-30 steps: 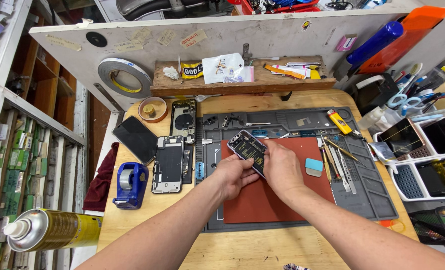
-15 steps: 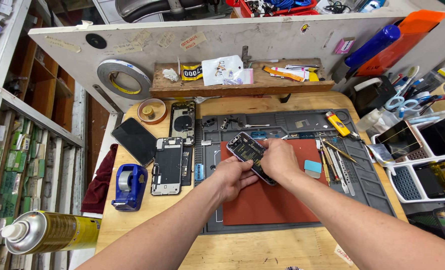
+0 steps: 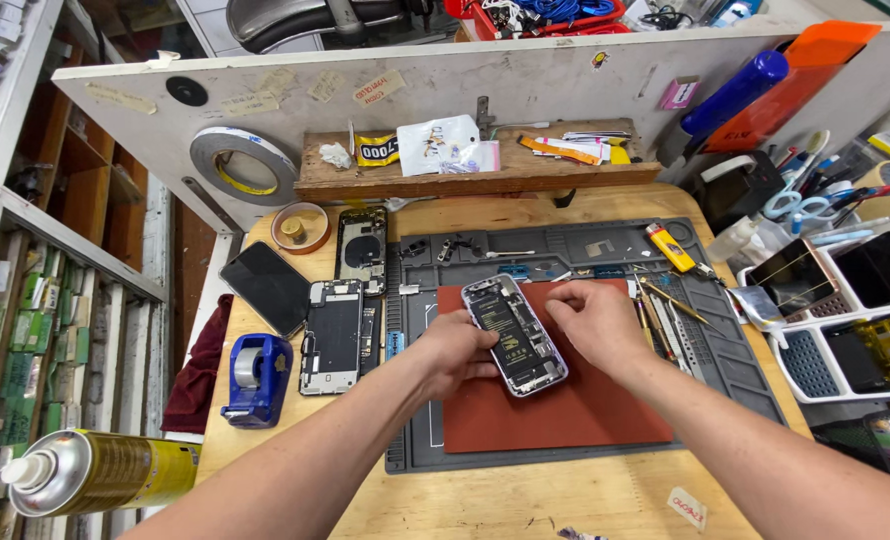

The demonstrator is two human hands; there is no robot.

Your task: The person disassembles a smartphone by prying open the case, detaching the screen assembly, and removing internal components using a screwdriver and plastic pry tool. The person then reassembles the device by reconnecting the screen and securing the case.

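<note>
Opened phone [image 3: 513, 334], its back off and its battery and boards showing, lies tilted over the far part of the red mat [image 3: 565, 420], which sits on the grey work mat [image 3: 745, 370] at the middle of the round wooden table [image 3: 525, 500]; the left hand [image 3: 455, 352] is curled against the phone's left edge, fingers clamped on its side; the right hand [image 3: 595, 325] grips the phone's right edge near the far end, fingertips pinched together on the frame; both hands touch the phone, 1 on each side. Left of the grey mat lie 2 more stripped phone bodies [image 3: 335, 335], a dark screen panel [image 3: 265, 287] and a blue tape dispenser [image 3: 257, 378]; a yellow spray can [image 3: 100, 470] stands at the near left; a yellow lighter [image 3: 671, 247] rests on the grey mat's far right; a white tray [image 3: 845, 330] with other phones sits at the right.
</note>
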